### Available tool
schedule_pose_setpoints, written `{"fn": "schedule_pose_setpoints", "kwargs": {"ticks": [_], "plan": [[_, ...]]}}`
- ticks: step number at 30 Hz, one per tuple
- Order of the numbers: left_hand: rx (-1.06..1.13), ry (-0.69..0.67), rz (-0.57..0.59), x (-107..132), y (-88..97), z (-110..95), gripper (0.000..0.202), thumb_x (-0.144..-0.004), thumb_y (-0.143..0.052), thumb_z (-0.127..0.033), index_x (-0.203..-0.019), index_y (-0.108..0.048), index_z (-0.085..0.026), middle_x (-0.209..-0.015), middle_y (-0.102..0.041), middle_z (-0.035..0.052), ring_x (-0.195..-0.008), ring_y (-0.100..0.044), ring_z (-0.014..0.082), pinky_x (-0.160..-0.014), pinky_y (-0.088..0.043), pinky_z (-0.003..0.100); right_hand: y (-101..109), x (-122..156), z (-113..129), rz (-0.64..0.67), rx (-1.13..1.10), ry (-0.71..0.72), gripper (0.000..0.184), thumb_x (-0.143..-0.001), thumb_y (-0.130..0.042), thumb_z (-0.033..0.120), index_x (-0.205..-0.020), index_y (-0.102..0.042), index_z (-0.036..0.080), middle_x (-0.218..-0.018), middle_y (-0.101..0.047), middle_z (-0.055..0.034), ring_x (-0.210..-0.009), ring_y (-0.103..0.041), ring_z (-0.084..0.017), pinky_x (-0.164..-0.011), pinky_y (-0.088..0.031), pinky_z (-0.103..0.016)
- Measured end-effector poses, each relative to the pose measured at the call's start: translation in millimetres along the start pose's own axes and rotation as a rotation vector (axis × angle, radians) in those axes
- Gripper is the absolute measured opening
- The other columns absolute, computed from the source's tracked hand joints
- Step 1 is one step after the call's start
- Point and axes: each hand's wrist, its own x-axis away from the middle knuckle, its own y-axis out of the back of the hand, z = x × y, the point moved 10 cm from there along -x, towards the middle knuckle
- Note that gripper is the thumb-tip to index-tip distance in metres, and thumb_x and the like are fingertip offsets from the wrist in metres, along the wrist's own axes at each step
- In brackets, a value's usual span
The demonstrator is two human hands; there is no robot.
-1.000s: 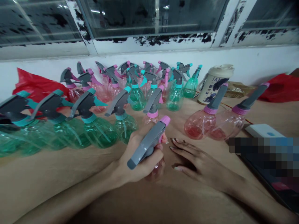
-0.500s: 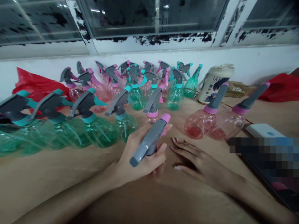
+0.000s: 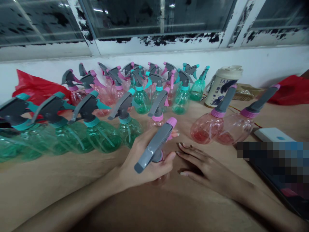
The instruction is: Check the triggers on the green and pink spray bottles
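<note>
My left hand [image 3: 147, 158] is wrapped round the neck of a pink spray bottle [image 3: 154, 145] with a grey head and a pink nozzle. Its clear pink body is mostly hidden behind my fingers. Flat on the table, with fingers stretched out, rests my right hand [image 3: 202, 164], just right of that bottle and holding nothing. Directly behind my left hand stands another pink spray bottle [image 3: 157, 119]. Two more pink bottles [image 3: 205, 129] stand beyond my right hand. To the left, a row of green spray bottles [image 3: 102, 137] with grey heads and teal collars stretches to the edge of view.
Many pink and green spray bottles [image 3: 141, 100] crowd the back by the wall. A printed cup [image 3: 219, 87] stands right of them. Red plastic bags [image 3: 292, 90] lie at both sides. A white box [image 3: 274, 134] sits at right, near a dark, partly pixelated object [image 3: 272, 180].
The thumb of my left hand has shifted slightly to the right, and more of the bottle's pink collar shows. My right hand has stayed in place.
</note>
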Motion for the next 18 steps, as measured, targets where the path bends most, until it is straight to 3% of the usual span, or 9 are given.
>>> {"fn": "schedule_pose_setpoints", "kwargs": {"ticks": [6, 12, 18], "plan": [[0.008, -0.023, 0.076, 0.3, -6.3, 1.5, 0.051, -0.07, -0.064, -0.026, -0.118, -0.048, -0.026, -0.094, -0.063, 0.0006, -0.052, -0.056, 0.0123, -0.059, -0.054, 0.031, 2.2, 0.0, -0.5, -0.021, -0.036, -0.009, 0.054, -0.086, -0.051, 0.043, -0.134, -0.043, 0.02, -0.141, -0.041, -0.008, -0.131, -0.034, -0.022, -0.106, -0.034, -0.043], [0.015, 0.072, 0.126, -2.5, -9.4, 1.3, 0.026, -0.075, -0.057, -0.028, -0.1, -0.056, -0.022, -0.062, -0.057, -0.0039, -0.043, -0.053, 0.0124, -0.047, -0.05, 0.027, 1.9, -0.4, 2.0, -0.005, -0.01, 0.004, 0.056, -0.087, -0.049, 0.044, -0.136, -0.039, 0.018, -0.142, -0.039, -0.0092, -0.132, -0.032, -0.022, -0.106, -0.033, -0.043], [0.018, 0.075, 0.115, -5.5, -8.2, -2.6, 0.013, -0.077, -0.052, -0.029, -0.087, -0.057, -0.023, -0.052, -0.05, -0.0066, -0.038, -0.048, 0.0108, -0.042, -0.046, 0.024, 0.6, -1.2, 3.2, 0.023, 0.033, 0.001, 0.055, -0.089, -0.046, 0.044, -0.135, -0.04, 0.014, -0.142, -0.038, -0.0103, -0.132, -0.031, -0.022, -0.107, -0.032, -0.042]]}}
